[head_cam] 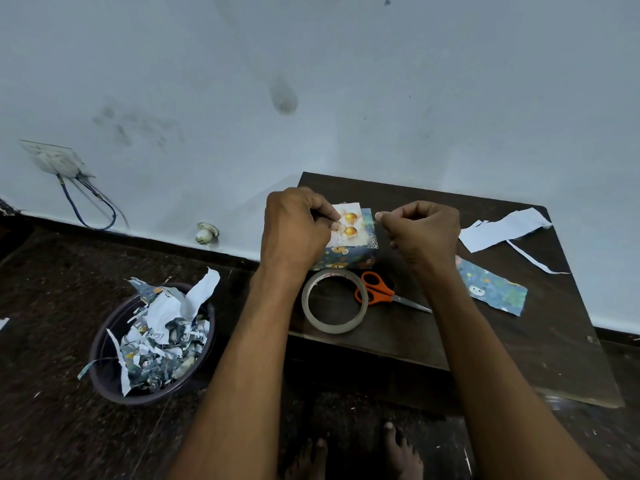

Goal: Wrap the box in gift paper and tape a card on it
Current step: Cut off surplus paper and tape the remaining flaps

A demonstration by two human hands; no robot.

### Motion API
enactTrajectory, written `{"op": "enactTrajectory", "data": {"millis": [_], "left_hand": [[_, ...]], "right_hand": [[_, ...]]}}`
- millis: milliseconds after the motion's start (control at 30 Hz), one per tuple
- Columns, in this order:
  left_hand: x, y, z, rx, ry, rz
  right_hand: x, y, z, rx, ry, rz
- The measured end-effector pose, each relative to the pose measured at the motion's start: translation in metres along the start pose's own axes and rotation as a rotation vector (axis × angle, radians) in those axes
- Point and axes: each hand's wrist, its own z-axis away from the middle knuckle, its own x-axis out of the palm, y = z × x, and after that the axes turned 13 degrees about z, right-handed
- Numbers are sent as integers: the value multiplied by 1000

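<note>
I see the wrapped box [348, 256] standing near the back of the dark board [519, 341], with the card [348, 225] lying on its top; my left hand [294, 226] pinches one end of a clear strip of tape [372, 219] down at the card's left side, and my right hand [424, 232] pinches the other end, held taut above the card's right edge. The risk I judge from here: the strip is thin and nearly invisible, so it could curl and stick to itself or to my fingertips, or land crooked and miss the card's edge; pressing down could also slide the loose card off square. Counted: one box, one card, one tape roll [334, 301], one pair of orange scissors [377, 292], one patterned offcut [491, 289], a few white scraps [502, 228], one bin of trimmings [152, 344]
</note>
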Motion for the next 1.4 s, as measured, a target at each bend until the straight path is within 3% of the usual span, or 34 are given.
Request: {"op": "enactTrajectory", "data": {"millis": [533,767,900,1400], "left_hand": [[0,1,-5,-64,-90,-134],[-1,1,-4,-72,-78,-114],[0,1,-4,-83,-75,-123],[-2,5,-4,-146,-76,-122]], "right_hand": [[10,6,11,-63,57,115],[15,10,10,220,-72,-161],[16,9,8,273,-132,-139],[15,1,17,-115,82,348]]}}
